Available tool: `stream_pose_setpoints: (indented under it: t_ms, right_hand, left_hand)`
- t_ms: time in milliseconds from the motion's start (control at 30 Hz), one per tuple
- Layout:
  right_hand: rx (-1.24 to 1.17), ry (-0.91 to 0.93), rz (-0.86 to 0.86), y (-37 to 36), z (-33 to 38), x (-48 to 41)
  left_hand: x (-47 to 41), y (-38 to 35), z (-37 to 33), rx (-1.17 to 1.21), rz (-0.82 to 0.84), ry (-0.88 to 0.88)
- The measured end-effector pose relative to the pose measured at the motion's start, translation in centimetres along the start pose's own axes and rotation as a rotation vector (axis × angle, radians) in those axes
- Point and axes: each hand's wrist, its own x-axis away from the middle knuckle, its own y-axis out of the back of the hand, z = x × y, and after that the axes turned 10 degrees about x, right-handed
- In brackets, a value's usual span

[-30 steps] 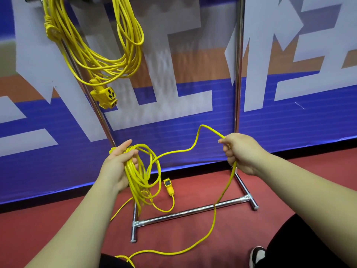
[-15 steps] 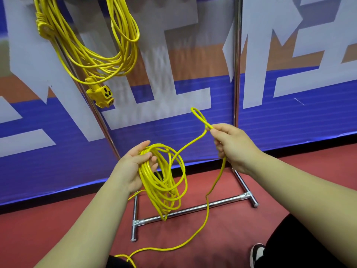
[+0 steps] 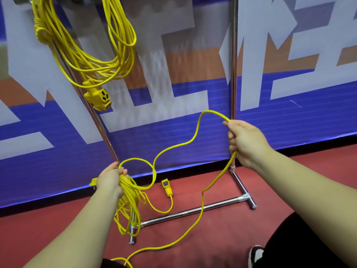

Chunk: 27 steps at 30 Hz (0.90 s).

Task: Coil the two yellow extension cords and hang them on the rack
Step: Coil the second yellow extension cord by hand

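Left hand (image 3: 111,179): fingers curled round the top of the second yellow extension cord (image 3: 128,202), whose gathered loops hang in front of the rack (image 3: 233,55) base.
Right hand: the right hand (image 3: 245,142) is clenched round a loose stretch of the same cord, beside the rack's right upright.
Loose run: arcs from the right hand to the bundle; below it drops to the red floor (image 3: 231,238).
Socket end (image 3: 167,187): on the floor behind the base bar.
First cord (image 3: 87,55): coiled, hanging at the rack's upper left.
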Motion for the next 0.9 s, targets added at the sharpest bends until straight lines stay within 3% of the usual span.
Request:
stream_pose_setpoints:
  t_ms: [200,367,567,900]
  right_hand:
    - [0.048,-0.057,-0.047,-0.4,-0.2,-0.1]
    - [0.13,-0.135,0.197,-0.7,-0.7,0.7]
    - [0.384,-0.079,0.388,-1.7,-1.3,2.1]
    - [0.583,-0.01,0.436,-4.0,-2.4,3.6]
  left_hand:
    - [2.2,-1.6,-0.6,-0.02,0.233,0.035]
    - [5.3,-3.3,-0.1,-0.073,0.441,0.075]
    - [7.3,-3.9,-0.4,-0.059,0.576,0.118]
    - [10.5,-4.0,-1.7,-0.047,0.81,0.159]
